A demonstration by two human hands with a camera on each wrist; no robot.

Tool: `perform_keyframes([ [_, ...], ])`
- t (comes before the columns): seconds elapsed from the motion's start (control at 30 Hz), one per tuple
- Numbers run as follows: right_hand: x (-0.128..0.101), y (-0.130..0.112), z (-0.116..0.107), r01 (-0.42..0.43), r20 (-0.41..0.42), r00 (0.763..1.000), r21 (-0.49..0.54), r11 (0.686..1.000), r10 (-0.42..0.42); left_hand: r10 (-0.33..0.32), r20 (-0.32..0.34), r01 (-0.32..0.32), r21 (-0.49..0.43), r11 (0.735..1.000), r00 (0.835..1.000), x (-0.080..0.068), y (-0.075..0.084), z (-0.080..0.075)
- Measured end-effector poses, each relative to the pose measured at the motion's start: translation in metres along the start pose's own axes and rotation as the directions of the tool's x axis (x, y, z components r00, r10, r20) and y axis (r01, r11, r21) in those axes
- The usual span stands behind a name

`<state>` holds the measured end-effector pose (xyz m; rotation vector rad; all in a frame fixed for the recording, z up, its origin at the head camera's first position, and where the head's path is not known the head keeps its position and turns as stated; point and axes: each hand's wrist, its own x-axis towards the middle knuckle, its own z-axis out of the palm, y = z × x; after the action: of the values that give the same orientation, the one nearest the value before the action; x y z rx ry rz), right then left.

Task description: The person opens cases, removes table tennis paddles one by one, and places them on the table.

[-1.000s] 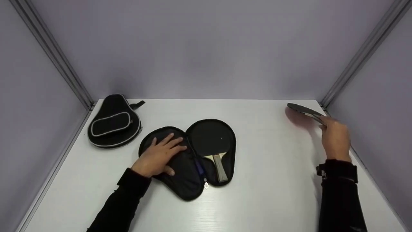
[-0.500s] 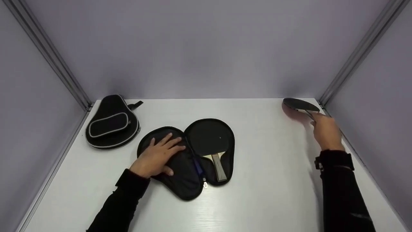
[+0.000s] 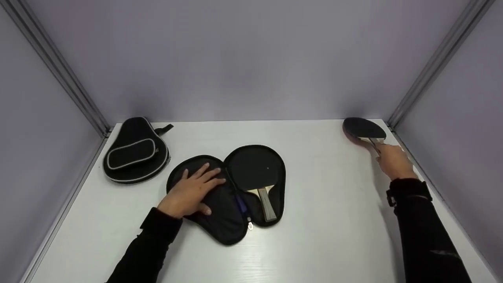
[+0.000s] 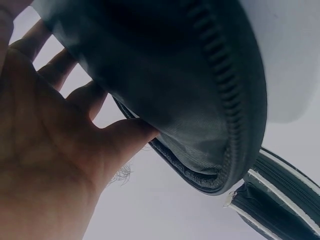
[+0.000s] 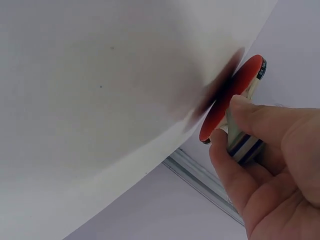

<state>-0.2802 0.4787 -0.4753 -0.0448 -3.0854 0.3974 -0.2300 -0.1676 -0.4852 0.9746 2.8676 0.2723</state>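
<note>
The right hand (image 3: 393, 161) grips the handle of a paddle (image 3: 363, 128) near the far right corner of the table (image 3: 334, 220). In the right wrist view the thumb and fingers (image 5: 227, 165) curl round the handle, hiding most of it; only a pale strip with dark stripes shows between them. Beyond the fingertips the paddle's round head is black on top in the head view and red underneath in the right wrist view. Whether the head touches the table or hangs just above it cannot be told; a dark shadow lies right under it.

The left hand (image 3: 190, 190) lies flat, fingers straight and spread, pressing on the left half of an open case (image 3: 212, 214) near the middle of the table. The palm covers much of that half. In the left wrist view the hand (image 4: 55, 165) fills the lower left, and the case's dark fabric and zipper edge are seen very close and blurred. Just right of the fingertips, in the case's other half, lies a second paddle (image 3: 257, 175), black-faced with a wooden handle pointing toward the person. Left of and beyond the fingers a closed case (image 3: 135, 151) with grey piping lies near the far left corner.
</note>
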Motion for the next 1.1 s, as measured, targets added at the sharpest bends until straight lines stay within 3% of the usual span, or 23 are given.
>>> perform_keyframes([
  [0.13,0.002,0.005,0.005,-0.015,0.043,0.999,0.018,1.000,0.014,-0.005,0.003,0.005,-0.010,1.000,1.000,-0.001,-0.001,-0.001],
  [0.7,-0.008,0.017,0.011,-0.105,0.024,0.994,0.063,0.992,0.104,-0.004,-0.004,0.004,-0.005,1.000,1.000,-0.005,-0.002,0.000],
  [0.87,-0.003,0.019,0.005,-0.071,0.048,0.996,0.024,0.997,0.070,-0.004,0.001,0.004,-0.003,1.000,1.000,-0.003,-0.001,-0.001],
  [1.1,0.005,0.021,-0.007,-0.008,0.143,0.990,-0.025,1.000,0.012,-0.008,0.009,0.008,0.000,1.000,1.000,-0.004,0.001,-0.002],
])
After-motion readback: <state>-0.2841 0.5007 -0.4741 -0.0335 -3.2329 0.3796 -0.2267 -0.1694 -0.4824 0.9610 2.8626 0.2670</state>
